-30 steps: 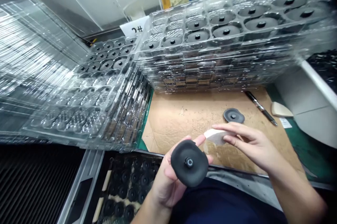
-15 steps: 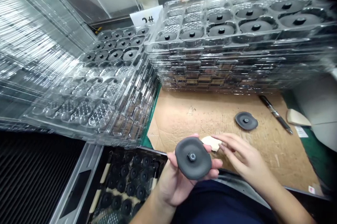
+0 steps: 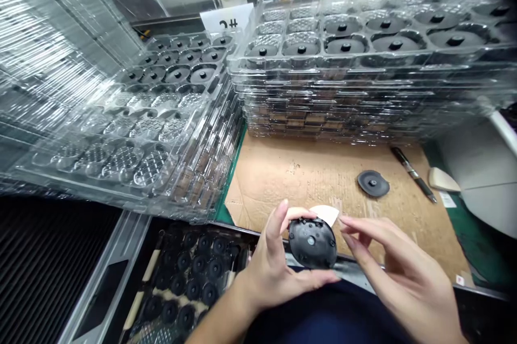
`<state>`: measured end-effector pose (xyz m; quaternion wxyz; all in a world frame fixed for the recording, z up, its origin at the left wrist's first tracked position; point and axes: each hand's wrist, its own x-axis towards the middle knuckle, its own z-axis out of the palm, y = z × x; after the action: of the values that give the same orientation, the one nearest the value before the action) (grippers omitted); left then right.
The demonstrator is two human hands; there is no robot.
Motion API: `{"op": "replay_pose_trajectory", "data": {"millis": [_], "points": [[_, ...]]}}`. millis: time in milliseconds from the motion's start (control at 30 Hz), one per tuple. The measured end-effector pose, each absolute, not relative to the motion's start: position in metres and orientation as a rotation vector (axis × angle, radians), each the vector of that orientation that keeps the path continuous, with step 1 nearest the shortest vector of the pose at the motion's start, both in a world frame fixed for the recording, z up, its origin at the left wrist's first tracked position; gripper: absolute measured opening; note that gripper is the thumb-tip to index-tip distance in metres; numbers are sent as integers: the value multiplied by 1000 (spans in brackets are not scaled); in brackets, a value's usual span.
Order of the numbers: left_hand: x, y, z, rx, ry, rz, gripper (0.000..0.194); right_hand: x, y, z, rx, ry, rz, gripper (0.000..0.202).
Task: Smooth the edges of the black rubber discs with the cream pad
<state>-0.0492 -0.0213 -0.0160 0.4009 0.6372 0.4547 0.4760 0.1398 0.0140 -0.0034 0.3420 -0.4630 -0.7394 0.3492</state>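
Observation:
My left hand [image 3: 271, 268] pinches a round black rubber disc [image 3: 312, 243] between thumb and fingers, its flat underside with small bumps turned up. My right hand [image 3: 398, 274] sits just right of the disc with fingers spread, fingertips at the disc's edge; whether they touch it I cannot tell. A small white wedge-shaped piece [image 3: 326, 213] lies on the cardboard sheet [image 3: 307, 177] just behind the disc. A second black disc [image 3: 373, 183] rests on the cardboard further right.
Stacks of clear blister trays [image 3: 363, 85] holding black discs stand at the back and left [image 3: 153, 134]. A bin of black discs [image 3: 194, 279] sits low left. A pen [image 3: 414, 174] and a beige wedge [image 3: 442, 180] lie at right.
The disc has been flipped from its hub side to its underside and lowered. My right hand has left the white piece, which now lies on the cardboard, and come to the disc's edge.

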Motion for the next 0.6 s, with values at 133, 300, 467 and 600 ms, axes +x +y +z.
{"op": "replay_pose_trajectory", "data": {"millis": [133,300,467,600], "points": [[-52,-28,-11,1504,1125,1214,112,133,22,12,-1058,-1945,1507,21],[-53,-34,-5,1324,1085,1146,95,129,35,22,-921,-1822,2031,17],[-48,-38,-2,1243,981,1015,106,135,33,26,-753,-1622,2309,13],[-40,-38,0,1258,950,955,126,145,26,28,-762,-1577,2309,5]]}}
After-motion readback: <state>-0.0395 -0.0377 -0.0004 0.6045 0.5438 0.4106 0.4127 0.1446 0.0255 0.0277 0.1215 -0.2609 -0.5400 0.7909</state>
